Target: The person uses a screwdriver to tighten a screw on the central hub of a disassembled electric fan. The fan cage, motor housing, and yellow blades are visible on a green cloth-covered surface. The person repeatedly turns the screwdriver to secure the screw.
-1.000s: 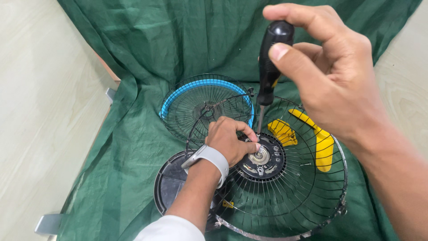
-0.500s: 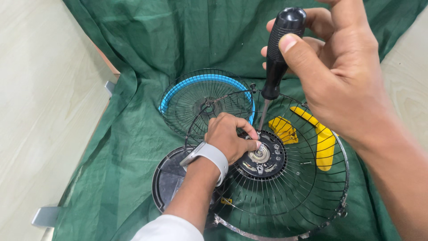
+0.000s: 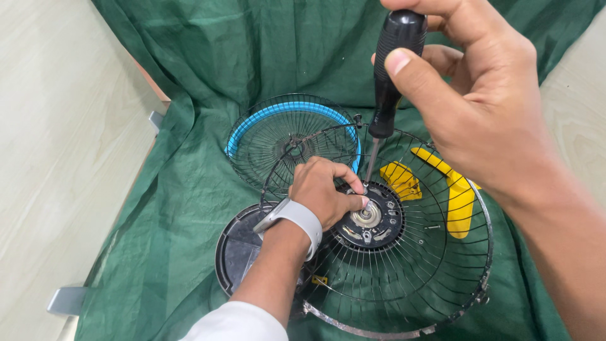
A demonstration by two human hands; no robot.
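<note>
Fingers of the right hand (image 3: 486, 107) are wrapping tightly around the black handle of a screwdriver (image 3: 392, 69), with the thumb pressing along the handle's side. The screwdriver is standing nearly upright, its thin metal shaft pointing down at the round motor hub (image 3: 372, 218), and its tip is meeting the hub's upper left edge. The left hand (image 3: 325, 189) is resting on the same edge of the hub, loosely curled, with thumb and forefinger pinching together right at the screwdriver tip; whether they are holding a small screw cannot be told. A grey watch band (image 3: 297, 218) is circling the left wrist, and a white sleeve (image 3: 237, 323) is showing at the bottom edge of the view.

Around the hub, a wire fan guard (image 3: 404, 297) is lying flat, its spokes radiating outward to a metal rim. To the right of the hub, seen through the wires, yellow fan blades (image 3: 457, 196) are lying under the guard. Up and to the left of the hub, a second wire guard (image 3: 287, 136) with a blue rim is leaning partly under the first one. Below and to the left of the hub, a round black base (image 3: 237, 252) is sitting partly hidden by the left forearm. All parts are lying on a green cloth (image 3: 189, 95), which is covering a pale wooden table (image 3: 57, 126).
</note>
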